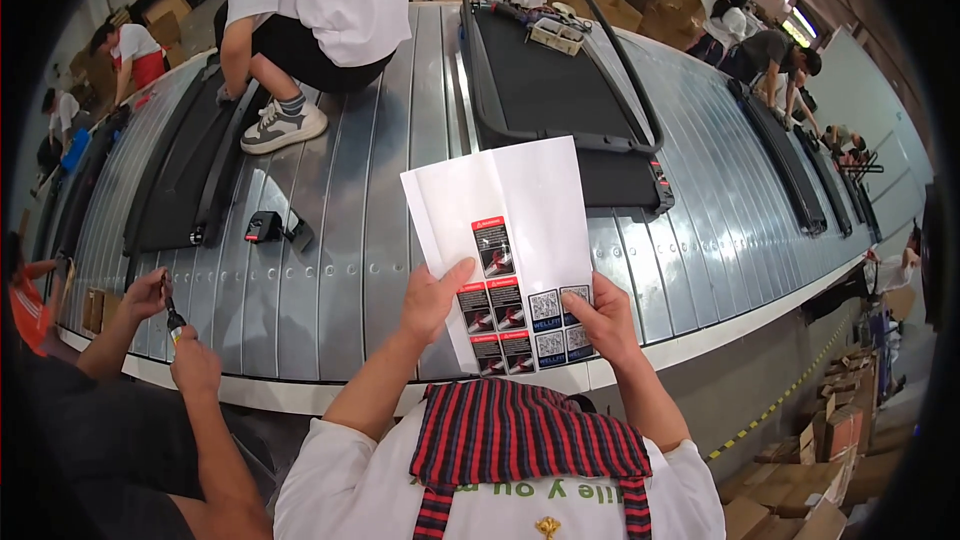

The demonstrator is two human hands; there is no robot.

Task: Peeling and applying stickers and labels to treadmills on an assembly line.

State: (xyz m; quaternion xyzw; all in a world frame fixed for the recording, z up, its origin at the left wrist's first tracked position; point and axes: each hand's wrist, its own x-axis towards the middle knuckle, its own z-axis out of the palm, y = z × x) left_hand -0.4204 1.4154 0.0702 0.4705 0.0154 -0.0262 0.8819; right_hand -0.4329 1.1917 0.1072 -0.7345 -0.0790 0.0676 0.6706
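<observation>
White sticker sheets [488, 185], partly fanned out, are held up in front of my chest. Black-and-red warning labels [508, 302] and square black-and-white code labels [548, 345] fill the lower part. My left hand [433, 302] grips the left edge, thumb on the front. At the right edge my right hand [607, 318] pinches the sheets, its thumb lying over the code labels. The fingers behind the paper are hidden.
A ribbed metal conveyor [385, 205] carries a black machine with a tubular frame [560, 80]. Left, a person [320, 10] squats by a black deck [165, 195]; a small black part [265, 227] lies nearby. A co-worker's hands [190, 355] hold a screwdriver. Cardboard [800, 485] lies right.
</observation>
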